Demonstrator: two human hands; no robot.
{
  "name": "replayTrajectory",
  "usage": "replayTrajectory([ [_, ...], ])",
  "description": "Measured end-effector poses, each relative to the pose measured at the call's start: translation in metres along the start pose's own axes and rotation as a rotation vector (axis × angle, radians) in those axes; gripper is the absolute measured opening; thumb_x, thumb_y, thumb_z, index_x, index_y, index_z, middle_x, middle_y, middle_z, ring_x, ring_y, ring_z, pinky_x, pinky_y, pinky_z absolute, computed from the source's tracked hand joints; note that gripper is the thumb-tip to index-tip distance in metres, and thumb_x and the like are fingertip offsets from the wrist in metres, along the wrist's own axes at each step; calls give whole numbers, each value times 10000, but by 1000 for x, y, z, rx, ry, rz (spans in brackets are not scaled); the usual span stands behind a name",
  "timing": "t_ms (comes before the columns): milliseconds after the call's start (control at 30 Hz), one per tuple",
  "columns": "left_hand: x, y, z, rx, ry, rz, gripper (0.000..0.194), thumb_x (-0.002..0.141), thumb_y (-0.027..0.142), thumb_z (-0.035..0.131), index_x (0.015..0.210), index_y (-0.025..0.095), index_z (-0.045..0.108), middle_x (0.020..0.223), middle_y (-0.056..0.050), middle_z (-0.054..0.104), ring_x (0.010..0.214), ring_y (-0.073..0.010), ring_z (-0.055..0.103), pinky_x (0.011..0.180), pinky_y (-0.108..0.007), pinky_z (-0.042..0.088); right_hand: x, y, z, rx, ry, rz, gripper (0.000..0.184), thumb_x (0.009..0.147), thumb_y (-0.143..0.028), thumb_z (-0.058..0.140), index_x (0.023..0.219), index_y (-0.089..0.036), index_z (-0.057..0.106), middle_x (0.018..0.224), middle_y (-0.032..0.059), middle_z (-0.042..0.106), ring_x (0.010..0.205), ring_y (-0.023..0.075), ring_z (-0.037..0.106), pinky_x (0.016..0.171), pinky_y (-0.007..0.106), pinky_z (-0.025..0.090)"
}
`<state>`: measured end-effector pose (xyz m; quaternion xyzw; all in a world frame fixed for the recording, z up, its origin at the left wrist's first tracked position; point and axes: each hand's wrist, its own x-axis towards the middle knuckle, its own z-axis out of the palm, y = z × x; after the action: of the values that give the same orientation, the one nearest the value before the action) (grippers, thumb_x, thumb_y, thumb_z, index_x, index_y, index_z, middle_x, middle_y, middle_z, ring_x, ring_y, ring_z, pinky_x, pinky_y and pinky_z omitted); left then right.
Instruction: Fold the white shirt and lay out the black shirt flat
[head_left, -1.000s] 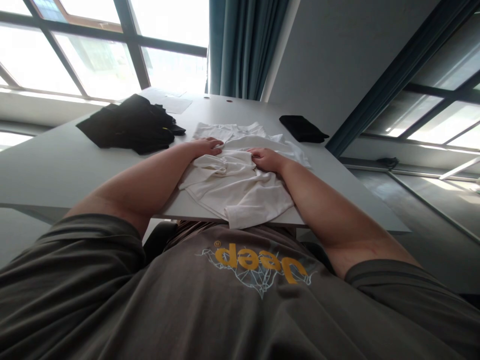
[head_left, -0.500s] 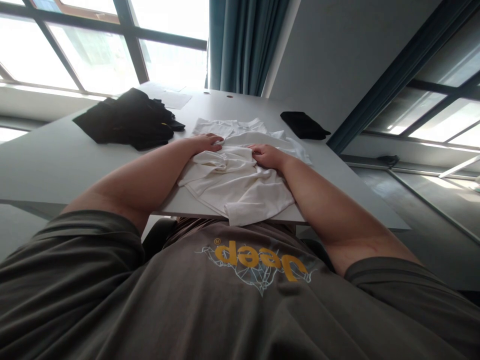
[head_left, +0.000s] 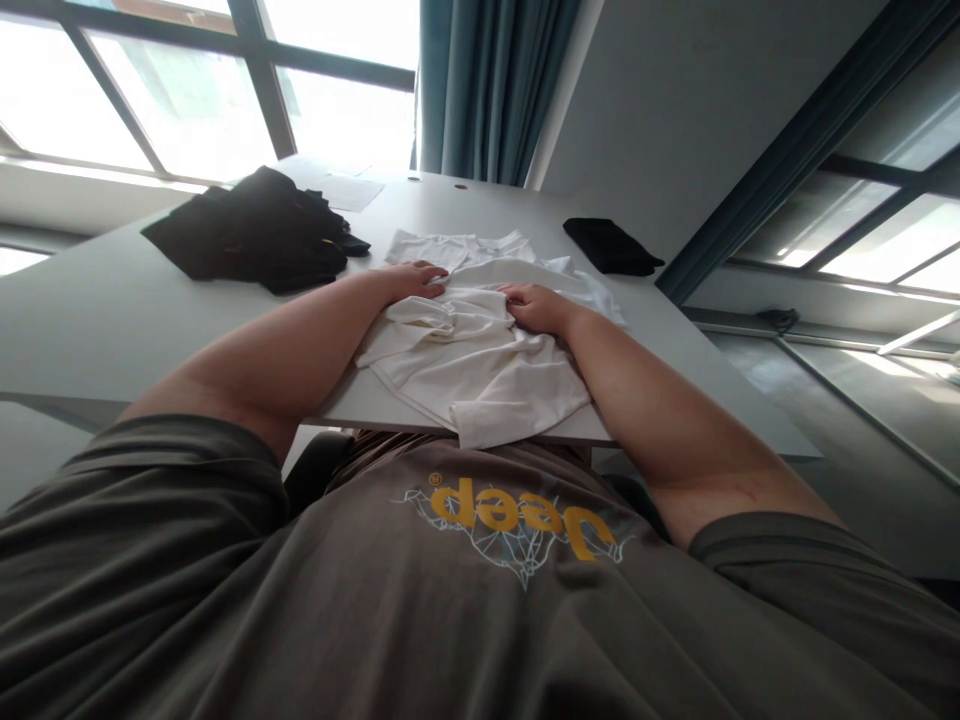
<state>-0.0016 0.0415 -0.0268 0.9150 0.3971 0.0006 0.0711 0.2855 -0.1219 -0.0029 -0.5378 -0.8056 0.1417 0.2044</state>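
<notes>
A white shirt lies crumpled on the table in front of me, its near part folded loosely and one corner hanging over the table's front edge. My left hand rests on the shirt's left side, fingers stretched out and thumb apart. On the right, my right hand has its fingers bent into the fabric, closed on a fold of it. Between the two hands the cloth rises in soft wrinkles. The far part of the shirt spreads flatter beyond my fingers.
The white table also bears a heap of black clothing on the left and a folded black cloth at the right. Sheets of paper lie farther back. A blue curtain hangs behind the table beside the windows.
Both hands stay at about the same place on the shirt. The view has shifted very slightly; nothing else has visibly moved.
</notes>
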Motion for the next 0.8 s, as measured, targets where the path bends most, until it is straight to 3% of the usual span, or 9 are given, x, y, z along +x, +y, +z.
replayTrajectory([
  [800, 0, 0, 0, -11, -5, 8, 761, 1151, 701, 426, 1869, 455, 363, 1860, -8, 400, 1674, -351, 408, 1377, -457, 312, -1, 0, -1, 8, 10, 19, 368, 933, -149, 641, 1145, -228, 931, 1349, 42, 865, 1411, 276, 743, 1263, 349, 513],
])
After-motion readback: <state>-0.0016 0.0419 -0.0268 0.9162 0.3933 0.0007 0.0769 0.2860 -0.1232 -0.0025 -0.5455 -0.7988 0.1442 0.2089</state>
